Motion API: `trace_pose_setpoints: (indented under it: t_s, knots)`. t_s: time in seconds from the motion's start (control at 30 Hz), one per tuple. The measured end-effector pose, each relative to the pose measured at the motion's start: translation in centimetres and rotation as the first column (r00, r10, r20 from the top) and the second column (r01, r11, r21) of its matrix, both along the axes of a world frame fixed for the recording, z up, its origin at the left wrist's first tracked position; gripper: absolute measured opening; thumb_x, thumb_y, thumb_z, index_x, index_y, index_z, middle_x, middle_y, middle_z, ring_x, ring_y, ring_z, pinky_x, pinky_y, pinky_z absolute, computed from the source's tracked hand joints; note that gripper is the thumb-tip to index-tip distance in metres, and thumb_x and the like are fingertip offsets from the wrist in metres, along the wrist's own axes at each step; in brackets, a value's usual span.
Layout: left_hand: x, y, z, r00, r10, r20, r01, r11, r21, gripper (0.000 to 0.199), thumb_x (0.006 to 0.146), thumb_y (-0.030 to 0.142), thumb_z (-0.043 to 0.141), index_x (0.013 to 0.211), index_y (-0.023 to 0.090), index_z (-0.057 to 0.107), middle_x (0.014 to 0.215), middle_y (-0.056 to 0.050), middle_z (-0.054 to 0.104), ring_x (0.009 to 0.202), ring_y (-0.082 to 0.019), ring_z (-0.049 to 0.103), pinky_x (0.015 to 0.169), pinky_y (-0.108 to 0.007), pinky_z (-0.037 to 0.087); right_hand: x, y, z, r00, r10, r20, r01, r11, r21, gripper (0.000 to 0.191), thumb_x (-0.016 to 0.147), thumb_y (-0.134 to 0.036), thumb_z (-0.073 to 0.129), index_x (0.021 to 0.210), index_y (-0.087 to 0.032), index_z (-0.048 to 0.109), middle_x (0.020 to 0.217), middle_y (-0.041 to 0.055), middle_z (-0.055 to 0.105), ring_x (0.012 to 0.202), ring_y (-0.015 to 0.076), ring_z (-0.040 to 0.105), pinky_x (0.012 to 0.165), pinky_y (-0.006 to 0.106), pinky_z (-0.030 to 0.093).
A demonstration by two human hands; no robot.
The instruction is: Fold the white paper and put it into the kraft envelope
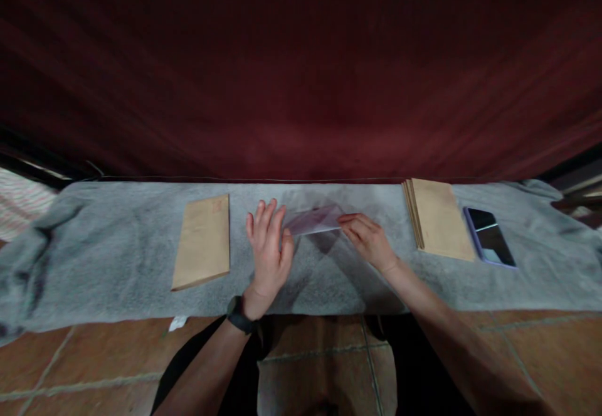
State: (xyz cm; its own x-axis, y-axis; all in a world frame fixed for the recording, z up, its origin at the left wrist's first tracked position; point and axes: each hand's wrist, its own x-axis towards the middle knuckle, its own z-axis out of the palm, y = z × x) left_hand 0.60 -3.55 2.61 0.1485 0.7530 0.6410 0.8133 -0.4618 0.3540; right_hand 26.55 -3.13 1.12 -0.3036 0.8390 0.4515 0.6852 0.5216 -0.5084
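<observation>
A thin whitish sheet of paper (313, 221), pinkish in the dim light and seemingly folded, lies between my hands over the grey cloth. My right hand (369, 238) pinches its right end between thumb and fingers. At the other end is my left hand (270, 250), palm down with fingers stretched out; its thumb is at the paper's left edge, and I cannot tell if it presses on it. A brown envelope (202, 240) lies flat to the left of my left hand. Right of my right hand sits a stack of several brown envelopes (442, 218).
A phone (491, 237) in a purple case lies right of the stack. The grey cloth (117, 253) covers a long narrow surface, with a dark red curtain-like sheet (301, 90) behind it. Tiled floor (320, 372) and my legs are below the front edge.
</observation>
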Motion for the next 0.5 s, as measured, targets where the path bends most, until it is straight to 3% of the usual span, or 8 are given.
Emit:
trace_pose_setpoints:
  t_s: [0.1,0.23,0.37,0.5]
  knots:
    - [0.7,-0.5,-1.5,0.966,-0.201,-0.160,0.172,0.969,-0.177,0.048,0.107,0.027,0.036,0.154,0.022,0.045,0.163,-0.010,0.045,0.155,-0.025,0.033,0.127,-0.051,0.029,0.1,-0.8,-1.0,0.965,0.120,0.233,-0.116,0.993,-0.031,0.030,0.105,-0.017,0.045,0.106,-0.024,0.074,0.119,0.0062,0.073,0.110,0.0199,0.068,0.098,0.035,0.055]
    - [2.5,-1.6,-4.2,0.879,-0.335,-0.339,0.196,0.902,-0.383,0.055,0.107,0.044,0.041,0.155,0.019,0.045,0.168,-0.012,0.036,0.157,-0.031,0.028,0.126,-0.054,0.031,0.8,-1.5,-1.1,0.908,0.207,0.365,-0.188,0.978,-0.089,0.022,0.101,-0.013,0.053,0.104,-0.023,0.073,0.115,0.0057,0.074,0.104,0.0200,0.068,0.093,0.034,0.054]
    - [3.5,-2.6,-5.3,0.815,-0.428,-0.391,0.248,0.867,-0.431,0.055,0.107,0.047,0.041,0.157,0.026,0.042,0.168,-0.007,0.036,0.157,-0.027,0.029,0.127,-0.054,0.028,1.2,-1.6,-0.7,0.868,0.259,0.425,-0.199,0.963,-0.181,0.016,0.100,-0.016,0.056,0.100,-0.020,0.072,0.112,0.0071,0.073,0.101,0.0210,0.069,0.096,0.037,0.052]
    - [3.8,-2.9,-5.2,0.819,-0.404,-0.407,0.228,0.880,-0.416,0.056,0.105,0.049,0.045,0.156,0.028,0.045,0.167,-0.007,0.039,0.156,-0.030,0.032,0.127,-0.055,0.028,0.7,-1.3,-1.4,0.887,0.216,0.408,-0.139,0.968,-0.209,0.025,0.105,-0.023,0.049,0.108,-0.020,0.073,0.111,0.0082,0.074,0.106,0.0223,0.069,0.102,0.040,0.051]
